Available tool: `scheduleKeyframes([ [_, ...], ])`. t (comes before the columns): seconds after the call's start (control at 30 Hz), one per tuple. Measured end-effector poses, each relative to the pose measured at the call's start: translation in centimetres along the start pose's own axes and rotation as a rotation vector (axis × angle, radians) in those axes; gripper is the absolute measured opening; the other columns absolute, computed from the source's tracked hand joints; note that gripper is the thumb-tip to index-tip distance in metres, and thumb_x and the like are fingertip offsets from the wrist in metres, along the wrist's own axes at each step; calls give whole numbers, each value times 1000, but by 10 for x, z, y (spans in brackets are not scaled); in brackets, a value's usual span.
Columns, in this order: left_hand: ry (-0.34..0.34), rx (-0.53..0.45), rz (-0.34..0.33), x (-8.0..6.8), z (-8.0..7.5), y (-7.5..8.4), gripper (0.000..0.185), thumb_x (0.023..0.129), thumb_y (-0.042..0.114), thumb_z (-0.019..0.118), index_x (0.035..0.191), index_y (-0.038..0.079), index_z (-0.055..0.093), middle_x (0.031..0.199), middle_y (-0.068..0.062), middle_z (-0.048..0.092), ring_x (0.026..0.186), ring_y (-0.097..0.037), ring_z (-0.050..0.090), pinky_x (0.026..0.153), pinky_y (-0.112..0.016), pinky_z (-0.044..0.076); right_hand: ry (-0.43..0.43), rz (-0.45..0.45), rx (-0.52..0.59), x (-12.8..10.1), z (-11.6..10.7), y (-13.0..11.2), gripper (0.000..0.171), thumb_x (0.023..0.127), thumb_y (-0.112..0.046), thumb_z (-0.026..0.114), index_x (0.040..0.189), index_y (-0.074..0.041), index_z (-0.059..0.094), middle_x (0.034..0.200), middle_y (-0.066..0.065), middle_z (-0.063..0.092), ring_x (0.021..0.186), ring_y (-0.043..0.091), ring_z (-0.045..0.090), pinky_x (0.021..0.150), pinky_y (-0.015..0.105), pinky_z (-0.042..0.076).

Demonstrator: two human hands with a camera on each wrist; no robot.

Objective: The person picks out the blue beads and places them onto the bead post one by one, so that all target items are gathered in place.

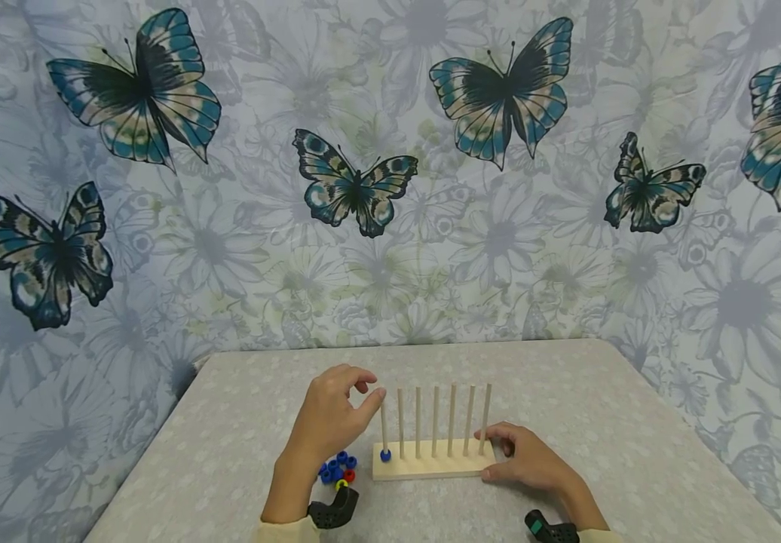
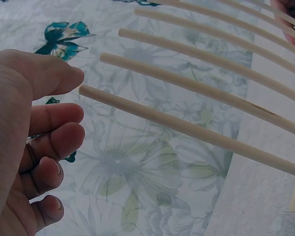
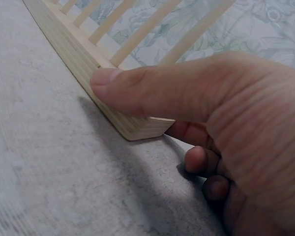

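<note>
A wooden peg rack stands on the table, several thin upright pegs rising from its flat base (image 1: 431, 469). One blue bead (image 1: 385, 455) sits at the bottom of the leftmost peg (image 2: 187, 129). My left hand (image 1: 332, 413) is at that peg's top, thumb and fingers spread apart with nothing between them. At the rack's right end my right hand (image 1: 529, 458) grips the base, its thumb (image 3: 147, 91) along the front edge and the fingers behind. Left of the rack lie several loose blue beads (image 1: 333, 465), a red bead (image 1: 350, 476) and a yellow bead (image 1: 341, 483).
A light patterned cloth covers the table (image 1: 607, 407). Behind it hangs a floral backdrop (image 1: 390, 294) with large butterflies. Black devices are strapped at the left wrist (image 1: 334, 510) and the right wrist (image 1: 552, 528). The loose beads are partly beside the left forearm.
</note>
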State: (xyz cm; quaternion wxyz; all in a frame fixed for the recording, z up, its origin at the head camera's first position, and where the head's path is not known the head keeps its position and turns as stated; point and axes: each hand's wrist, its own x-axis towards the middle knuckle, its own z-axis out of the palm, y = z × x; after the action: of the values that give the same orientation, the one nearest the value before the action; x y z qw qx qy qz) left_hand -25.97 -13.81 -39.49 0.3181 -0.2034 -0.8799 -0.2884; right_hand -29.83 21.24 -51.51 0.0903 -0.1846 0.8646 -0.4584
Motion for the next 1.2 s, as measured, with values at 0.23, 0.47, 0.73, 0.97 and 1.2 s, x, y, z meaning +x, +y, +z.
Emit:
scheduleKeyframes([
  [0.23,37,14,-13,0,-6,0,10,88,27,76,96,22,76,82,13,66,72,-2,54,66,-23,49,-10,-22,-13,2,2,-2,57,70,-26,91,122,-19,69,94,7,55,82,17,43,66,27,37],
  [0.47,33,-7,-30,-3,-12,-1,7,91,25,75,96,21,76,83,13,66,70,-2,53,65,-22,48,-36,-29,7,4,6,-5,57,73,-26,89,125,-15,67,94,8,56,83,17,45,66,27,38],
  [0.73,-8,33,-81,-10,-30,-11,8,92,26,73,98,23,76,83,15,65,68,-3,50,64,-21,47,-67,-27,14,9,4,-8,56,77,-27,86,128,-15,66,95,8,56,83,17,45,66,28,38],
  [0.97,-2,30,-114,-18,-37,-17,8,92,18,71,97,23,75,82,17,63,69,-2,51,64,-22,48,-61,-24,-6,9,3,-7,55,78,-31,85,127,-17,66,96,5,54,84,15,45,67,27,38],
  [1.2,-43,9,-188,-33,-34,-30,9,92,18,70,96,25,75,80,19,62,66,-6,50,61,-21,45,-60,-41,15,-3,0,-4,53,79,-26,85,127,-13,66,93,6,51,80,13,42,64,27,35],
])
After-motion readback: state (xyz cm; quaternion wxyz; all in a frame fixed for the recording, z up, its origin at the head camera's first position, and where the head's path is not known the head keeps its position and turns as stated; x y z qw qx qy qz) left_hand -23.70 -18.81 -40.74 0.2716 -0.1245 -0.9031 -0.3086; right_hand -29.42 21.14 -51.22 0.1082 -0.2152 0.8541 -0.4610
